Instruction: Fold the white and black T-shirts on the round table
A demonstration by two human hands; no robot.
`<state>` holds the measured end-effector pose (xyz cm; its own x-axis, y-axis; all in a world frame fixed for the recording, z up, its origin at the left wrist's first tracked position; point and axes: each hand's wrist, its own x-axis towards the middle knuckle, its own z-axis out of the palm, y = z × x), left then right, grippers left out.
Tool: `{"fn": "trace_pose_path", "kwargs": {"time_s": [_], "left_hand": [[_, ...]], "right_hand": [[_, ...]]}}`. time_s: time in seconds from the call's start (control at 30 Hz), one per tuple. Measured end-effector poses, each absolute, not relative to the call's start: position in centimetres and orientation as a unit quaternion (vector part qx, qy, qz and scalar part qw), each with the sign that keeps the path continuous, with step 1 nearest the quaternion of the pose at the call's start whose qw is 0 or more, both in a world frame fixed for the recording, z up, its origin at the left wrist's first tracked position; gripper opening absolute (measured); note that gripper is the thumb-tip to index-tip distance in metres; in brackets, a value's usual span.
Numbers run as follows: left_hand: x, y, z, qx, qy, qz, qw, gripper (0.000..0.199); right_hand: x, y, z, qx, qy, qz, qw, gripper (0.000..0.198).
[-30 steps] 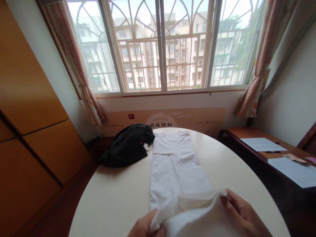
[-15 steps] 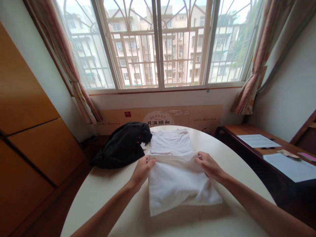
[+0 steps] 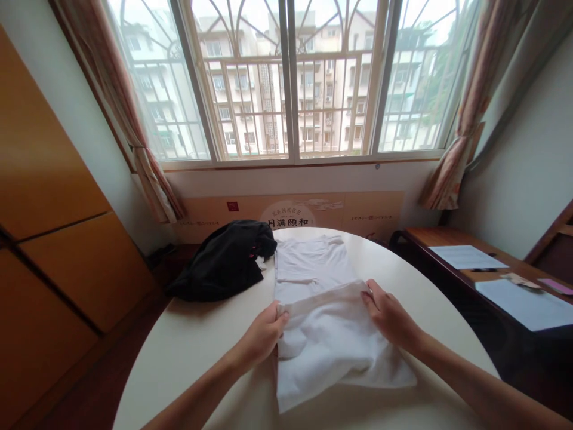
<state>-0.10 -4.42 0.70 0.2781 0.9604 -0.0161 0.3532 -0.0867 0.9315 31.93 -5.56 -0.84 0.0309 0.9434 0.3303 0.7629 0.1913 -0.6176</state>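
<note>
A white garment [image 3: 331, 352], its exact kind hard to make out, is stretched between my two hands over the round white table [image 3: 192, 370]. My left hand [image 3: 266, 331] pinches its left corner between thumb and fingers. At the opposite corner my right hand [image 3: 387, 310] grips the cloth, held a little higher than the left. The near part hangs loose and wrinkled toward me. Beyond the raised edge, more white cloth [image 3: 313, 260] lies flat; whether it is one piece with the held part cannot be told.
A crumpled black garment [image 3: 219, 263] lies at the table's left edge. To the right, a wooden side table [image 3: 434, 235] bears paper sheets [image 3: 468, 257] and a pen [image 3: 484, 269]. A long printed box [image 3: 367, 209] stands below the window, and a wooden cabinet [image 3: 62, 275] is at left.
Both hands have shifted slightly right with the white garment. My left hand has come lower and nearer, so the held edge now slants up to the right.
</note>
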Motion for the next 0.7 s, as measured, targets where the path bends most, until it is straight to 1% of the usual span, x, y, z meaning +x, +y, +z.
{"fn": "trace_pose_path", "kwargs": {"time_s": [0.07,0.17,0.23,0.3,0.4,0.47,0.57,0.63,0.7], "left_hand": [[0.0,-6.1,0.6,0.655,0.484,0.318,0.486,0.041],[0.1,-8.9,1.5,0.645,0.463,0.26,0.549,0.042],[0.1,-9.9,3.0,0.663,0.449,0.24,0.548,0.04],[0.2,-9.6,4.7,0.689,0.436,0.265,0.514,0.036],[0.7,-6.4,6.7,0.686,0.432,0.34,0.477,0.032],[1.3,-3.2,7.5,0.666,0.438,0.384,0.466,0.028],[2.3,2.0,8.2,0.656,0.456,0.438,0.413,0.016],[3.1,5.4,8.5,0.653,0.469,0.467,0.369,0.009],[4.0,8.6,8.5,0.628,0.49,0.485,0.361,0.01]], "right_hand": [[32.4,-7.4,-0.9,-0.63,-0.684,0.136,0.342,0.016],[33.1,-10.0,-0.7,-0.637,-0.686,0.154,0.315,0.019],[33.5,-11.0,-0.3,-0.629,-0.696,0.168,0.304,0.019],[33.8,-10.7,0.4,-0.613,-0.705,0.174,0.312,0.018],[34.2,-8.1,1.6,-0.592,-0.693,0.185,0.367,0.019],[34.4,-5.3,2.5,-0.589,-0.666,0.217,0.403,0.019],[34.4,-0.3,3.5,-0.604,-0.624,0.25,0.428,0.015],[34.3,3.1,4.1,-0.626,-0.607,0.228,0.433,0.012],[34.2,6.3,4.6,-0.657,-0.59,0.186,0.431,0.01]]}}
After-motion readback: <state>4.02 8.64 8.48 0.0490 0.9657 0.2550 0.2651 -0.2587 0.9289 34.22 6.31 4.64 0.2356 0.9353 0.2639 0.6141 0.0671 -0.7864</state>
